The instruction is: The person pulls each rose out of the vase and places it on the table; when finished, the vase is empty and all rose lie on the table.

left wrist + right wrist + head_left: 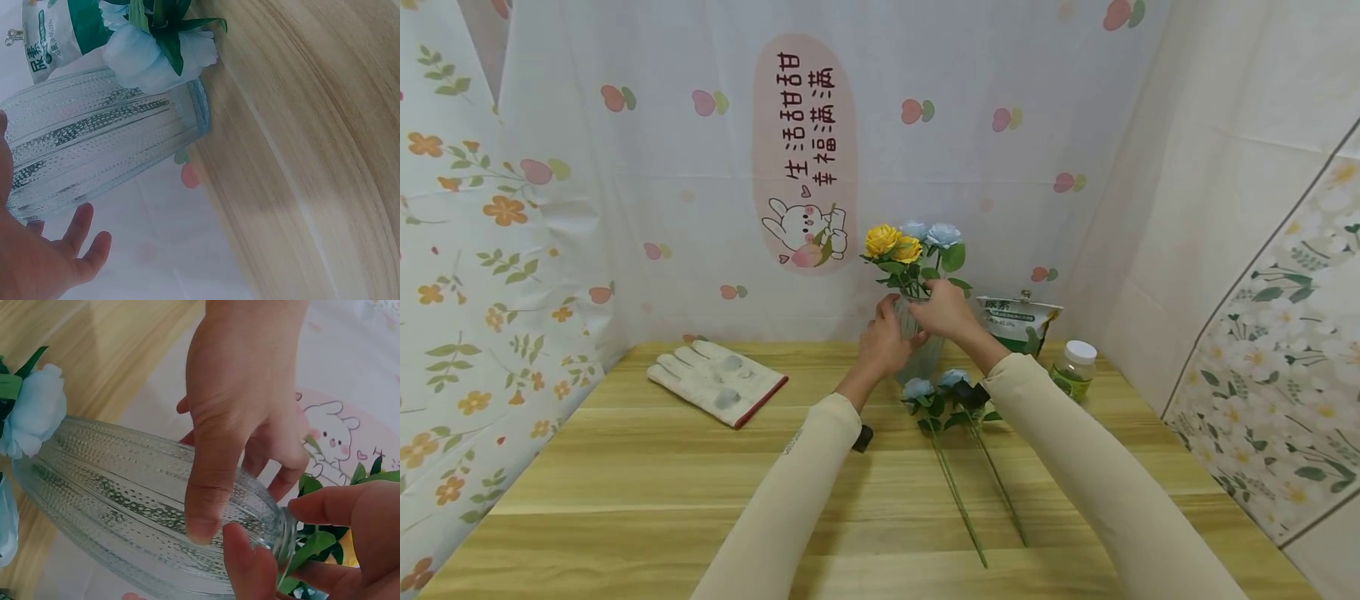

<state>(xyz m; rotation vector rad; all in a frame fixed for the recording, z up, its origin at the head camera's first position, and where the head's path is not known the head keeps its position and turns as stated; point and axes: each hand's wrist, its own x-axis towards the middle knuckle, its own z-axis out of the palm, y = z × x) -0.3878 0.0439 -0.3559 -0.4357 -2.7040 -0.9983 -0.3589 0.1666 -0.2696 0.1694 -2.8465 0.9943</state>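
Note:
A clear ribbed glass vase [917,360] stands toward the back of the table. Yellow roses [891,243] and pale blue roses [943,235] with green leaves rise from its mouth. My left hand [882,343] grips the vase's upper body, its thumb across the near side in the right wrist view. At the neck, my right hand [375,540] has fingertips on the rim and its thumb against the glass. Two more blue roses [919,389] lie in front of the vase, their long stems [955,487] pointing toward me.
A white work glove [715,379] with a red cuff edge lies at the left. Behind my right arm stands a white and green bag [1018,321] with a clip on top. To its right is a white-capped jar [1075,371]. A printed curtain [692,208] hangs behind the table.

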